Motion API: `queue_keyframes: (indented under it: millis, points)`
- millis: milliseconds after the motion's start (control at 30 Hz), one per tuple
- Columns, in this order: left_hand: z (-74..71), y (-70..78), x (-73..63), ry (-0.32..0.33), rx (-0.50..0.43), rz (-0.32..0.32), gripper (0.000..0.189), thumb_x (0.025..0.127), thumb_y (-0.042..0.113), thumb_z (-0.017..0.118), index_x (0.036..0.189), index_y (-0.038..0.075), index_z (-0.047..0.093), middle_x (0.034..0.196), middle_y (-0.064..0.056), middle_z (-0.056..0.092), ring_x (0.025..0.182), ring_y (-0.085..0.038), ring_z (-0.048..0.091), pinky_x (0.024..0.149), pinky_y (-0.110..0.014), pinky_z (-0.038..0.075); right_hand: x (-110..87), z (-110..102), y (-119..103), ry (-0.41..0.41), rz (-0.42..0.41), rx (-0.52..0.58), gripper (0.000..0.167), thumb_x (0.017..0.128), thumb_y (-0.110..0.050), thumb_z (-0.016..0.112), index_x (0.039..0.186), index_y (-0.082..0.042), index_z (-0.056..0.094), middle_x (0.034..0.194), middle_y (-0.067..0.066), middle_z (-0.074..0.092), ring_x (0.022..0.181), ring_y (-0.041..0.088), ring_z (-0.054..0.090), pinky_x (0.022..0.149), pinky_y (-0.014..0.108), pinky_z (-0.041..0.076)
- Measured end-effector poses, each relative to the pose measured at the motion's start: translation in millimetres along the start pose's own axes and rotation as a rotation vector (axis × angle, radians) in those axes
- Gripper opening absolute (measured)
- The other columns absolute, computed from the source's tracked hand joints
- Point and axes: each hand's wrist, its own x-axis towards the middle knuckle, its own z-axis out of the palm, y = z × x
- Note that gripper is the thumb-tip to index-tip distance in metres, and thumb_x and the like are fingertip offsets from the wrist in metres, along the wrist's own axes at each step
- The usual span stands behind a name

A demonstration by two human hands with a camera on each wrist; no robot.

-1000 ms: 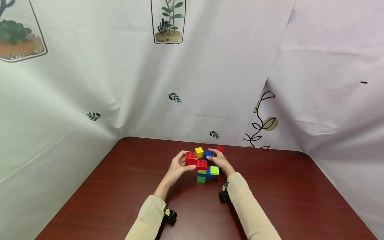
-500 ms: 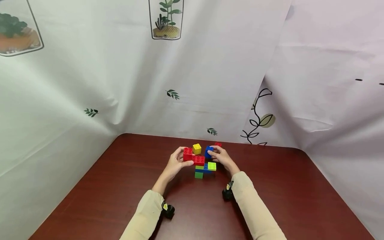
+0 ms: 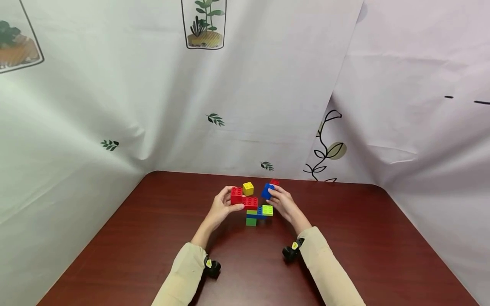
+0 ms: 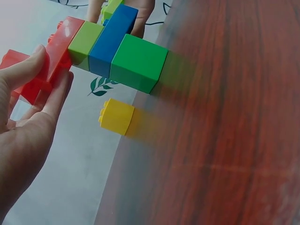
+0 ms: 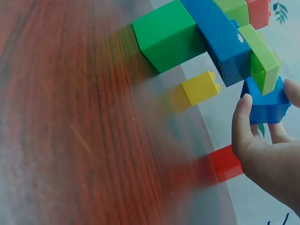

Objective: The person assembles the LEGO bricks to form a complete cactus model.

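The left hand (image 3: 221, 207) pinches the red bricks (image 3: 250, 203) atop the stack (image 3: 251, 222) — presumably to steady its lopsided shape — while the right hand (image 3: 285, 204) pinches a blue brick (image 3: 266, 191) by opposite sides, aloft just beyond the right-hand lime-green brick (image 3: 267, 210).

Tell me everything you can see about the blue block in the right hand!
The blue block is a small, chunky toy brick with flat sides that look like smooth, shiny plastic. Its studs can't be clearly made out. The thumb and fingers of the right hand grip it, up off the table. It looks tilted in the head view, where a gap shows between it and the lime green block. Only the right hand is seen touching it.
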Motion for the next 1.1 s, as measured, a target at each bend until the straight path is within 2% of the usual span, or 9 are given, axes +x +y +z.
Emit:
queue_keyframes:
  millis: [167,467,600,833,1100]
  points:
    - [-0.4,-0.2,-0.2,0.004,0.005,-0.003,0.05,0.084,-0.001,0.071,0.128,0.003,0.047,0.126,-0.029,0.06,0.106,-0.025,0.066,0.087,-0.023,0.056,-4.9,2,-2,-0.021,-0.008,0.024,0.056,0.103,-0.021,0.045,0.15,0.001,0.024,0.145,0.022,0.037,0.092,0.009,0.058,0.078,0.017,0.053]
    - [0.5,1.5,-2.7,0.02,0.001,-0.007,0.05,0.084,-0.002,0.071,0.128,0.002,0.047,0.126,-0.028,0.061,0.106,-0.025,0.066,0.086,-0.022,0.056,-17.1,1,-7,-0.027,-0.019,-0.035,0.055,0.105,-0.028,0.041,0.15,0.0,0.026,0.149,0.023,0.036,0.105,0.013,0.057,0.084,0.019,0.05]
    - [0.8,2.1,-2.1,0.016,0.002,-0.01,0.049,0.084,-0.002,0.071,0.127,0.002,0.047,0.126,-0.028,0.061,0.106,-0.026,0.066,0.087,-0.022,0.056,-21.7,0,-8,-0.014,-0.026,-0.049,0.053,0.104,-0.028,0.043,0.147,0.0,0.03,0.141,0.019,0.044,0.102,0.011,0.058,0.085,0.021,0.049]
    - [0.6,3.3,-1.3,0.006,-0.013,-0.004,0.049,0.083,-0.004,0.071,0.126,0.002,0.048,0.125,-0.029,0.061,0.104,-0.023,0.067,0.086,-0.022,0.056,-27.2,1,-10,0.013,-0.042,-0.088,0.042,0.101,-0.021,0.049,0.137,0.0,0.044,0.112,0.002,0.06,0.09,0.009,0.061,0.084,0.025,0.051]
    - [1.1,4.5,-2.6,0.011,-0.01,0.0,0.049,0.083,-0.005,0.071,0.125,0.002,0.047,0.125,-0.029,0.061,0.105,-0.025,0.067,0.086,-0.022,0.056,-36.9,1,-15,0.054,-0.071,-0.145,0.042,0.101,-0.027,0.05,0.133,0.001,0.046,0.117,0.008,0.06,0.089,0.009,0.063,0.083,0.025,0.054]
